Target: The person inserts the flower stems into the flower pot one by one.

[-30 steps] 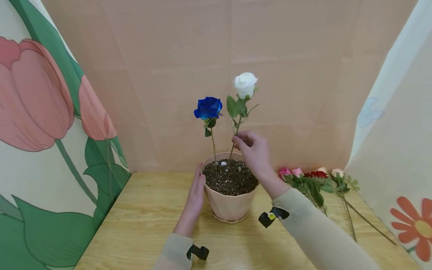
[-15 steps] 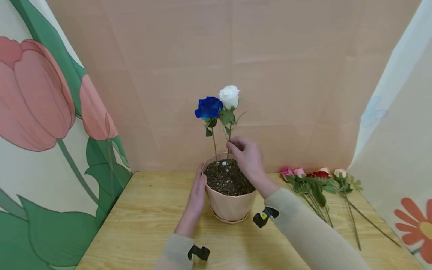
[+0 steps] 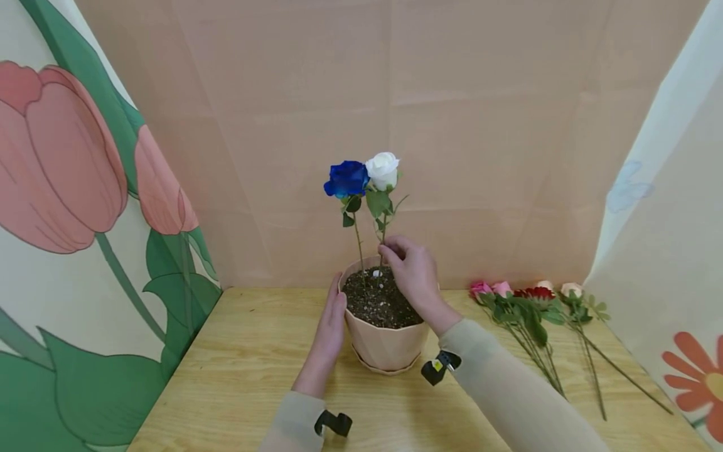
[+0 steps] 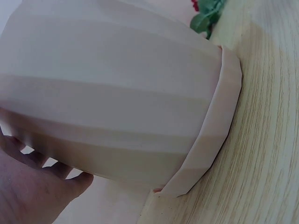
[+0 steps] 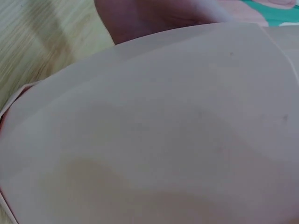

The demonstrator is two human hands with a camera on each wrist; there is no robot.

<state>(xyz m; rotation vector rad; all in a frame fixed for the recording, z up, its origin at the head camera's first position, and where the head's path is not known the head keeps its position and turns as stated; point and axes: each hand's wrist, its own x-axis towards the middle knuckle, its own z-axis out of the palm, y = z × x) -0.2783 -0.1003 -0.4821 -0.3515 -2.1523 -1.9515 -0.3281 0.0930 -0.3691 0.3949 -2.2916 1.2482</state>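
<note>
A pale pink flowerpot (image 3: pixel 386 345) filled with dark soil (image 3: pixel 386 307) stands on its saucer (image 4: pixel 219 112). My right hand (image 3: pixel 415 273) pinches the stem of a white rose (image 3: pixel 383 171) between thumb and fingers, low down near the soil. The stem's lower end reaches the soil behind that hand. Just left of it, a blue rose (image 3: pixel 346 179) stands upright in the soil, touched by neither hand. My left hand (image 3: pixel 330 326) lies against the pot's left side, its fingers fairly straight. In the right wrist view the pot wall (image 5: pixel 163 130) hides the right hand's fingers.
Several flowers, among them a dark red one (image 3: pixel 533 293) and pink ones (image 3: pixel 480 288), lie with their long stems on the wooden table (image 3: pixel 243 370) to the right. A plain pinkish backdrop (image 3: pixel 294 94) hangs behind; flower-printed panels flank both sides.
The white rose has come down and left, its bloom now beside the blue one and its stem more upright. My right hand moved with it. The left hand stayed on the pot.
</note>
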